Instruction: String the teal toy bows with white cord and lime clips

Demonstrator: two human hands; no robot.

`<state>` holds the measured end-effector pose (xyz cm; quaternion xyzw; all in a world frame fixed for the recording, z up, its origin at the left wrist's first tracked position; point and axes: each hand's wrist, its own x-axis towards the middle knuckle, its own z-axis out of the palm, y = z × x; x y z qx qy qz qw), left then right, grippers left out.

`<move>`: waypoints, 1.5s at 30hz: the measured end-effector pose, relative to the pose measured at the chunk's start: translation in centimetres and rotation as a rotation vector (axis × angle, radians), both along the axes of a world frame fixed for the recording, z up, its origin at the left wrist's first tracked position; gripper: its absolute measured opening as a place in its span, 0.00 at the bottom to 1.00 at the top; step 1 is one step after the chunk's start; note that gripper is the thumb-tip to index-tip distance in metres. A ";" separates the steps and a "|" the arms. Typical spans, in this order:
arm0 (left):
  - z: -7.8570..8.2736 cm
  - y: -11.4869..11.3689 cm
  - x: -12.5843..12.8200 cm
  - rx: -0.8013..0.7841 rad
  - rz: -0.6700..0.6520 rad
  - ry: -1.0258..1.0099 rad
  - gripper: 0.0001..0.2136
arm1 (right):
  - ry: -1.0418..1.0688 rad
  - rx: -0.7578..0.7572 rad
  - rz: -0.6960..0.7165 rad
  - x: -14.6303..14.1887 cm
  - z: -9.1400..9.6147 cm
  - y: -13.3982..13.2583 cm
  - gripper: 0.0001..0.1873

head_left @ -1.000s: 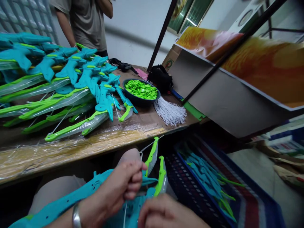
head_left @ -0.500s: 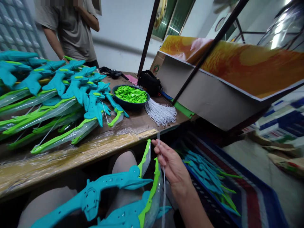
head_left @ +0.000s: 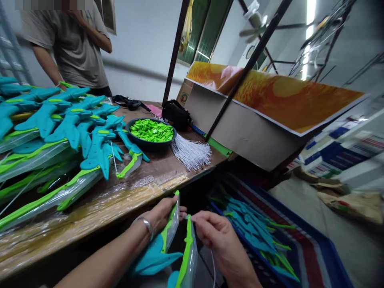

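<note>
In my lap lies a teal plastic toy bow (head_left: 154,260) with bright green limbs edged in clear plastic. My left hand (head_left: 162,214), a metal bracelet on its wrist, is closed around the upper end of one green limb (head_left: 170,224). Its fingertips reach toward the tip of the other green limb (head_left: 188,240). At that tip, my right hand (head_left: 214,236) pinches a white cord (head_left: 214,266), whose loose length hangs below the fingers. The exact spot where cord meets tip is too small to make out.
Finished-looking toy bows (head_left: 69,120) pile up on the table (head_left: 144,196) at left. Beyond stand a bowl (head_left: 141,145) of small green parts and a bundle of white cords (head_left: 193,152). A blue crate (head_left: 318,244) holds more teal pieces at right. A person (head_left: 66,44) stands behind.
My left hand has come into view and taken hold of a green limb. My right hand has moved down to the other limb's tip with the cord. The view has shifted right.
</note>
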<state>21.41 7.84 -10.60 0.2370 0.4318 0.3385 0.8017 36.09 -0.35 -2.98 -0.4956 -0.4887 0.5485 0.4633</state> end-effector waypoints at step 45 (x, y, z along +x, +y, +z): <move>4.2 -4.7 3.8 0.181 -0.024 -0.189 0.20 | -0.913 0.525 -0.206 1.3 -0.9 2.0 0.07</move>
